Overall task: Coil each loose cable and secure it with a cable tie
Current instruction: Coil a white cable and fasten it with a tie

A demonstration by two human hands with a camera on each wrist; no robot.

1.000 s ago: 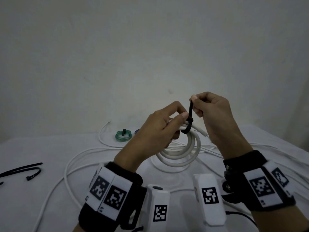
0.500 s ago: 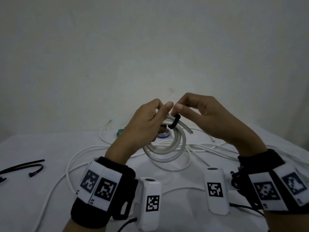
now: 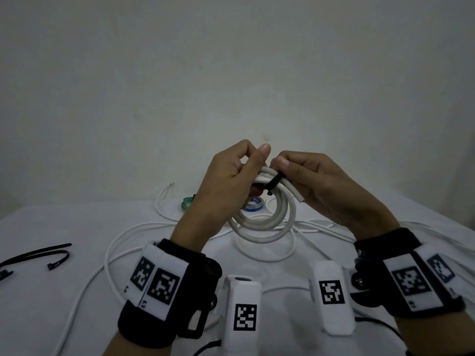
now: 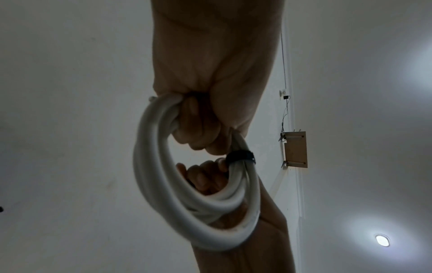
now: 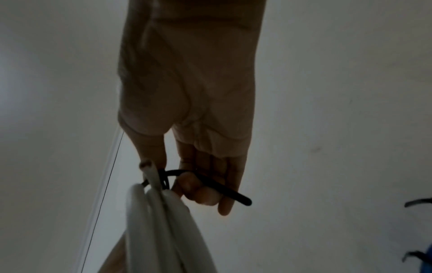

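1. A person's two hands are raised above a white-covered counter [image 3: 64, 317], seen from a head camera looking forward and down.
2. The left hand [image 3: 226, 186] holds a coiled white cable [image 3: 264, 227] by the top of its loops; its fingers [image 4: 198, 127] are curled round the bundled strands, the thumb standing up above them.
3. The coil hangs below the hands, off the counter, in several round loops. One cut end [image 3: 299, 199] pokes out to the right.
4. A black cable tie [image 3: 274, 181] is wrapped round the top of the coil, between the two hands.
5. The right hand [image 3: 318, 183] is at the tie. From the right wrist camera its fingers [image 5: 210, 195] are curled, with the tie's free tail [image 5: 224, 188] running across them and sticking out past them.
6. On the counter below lie loose white cables [image 3: 113, 250], uncoiled, in wide curves.
7. At the far left of the counter lie spare black cable ties [image 3: 38, 254].
8. Behind the hands, near the counter's back edge, sit a small green ring-shaped item [image 3: 187, 202] and a blue one [image 3: 254, 204]; what they are is unclear.
9. Both wrists wear black bands [image 3: 205, 268] with white square-patterned markers.
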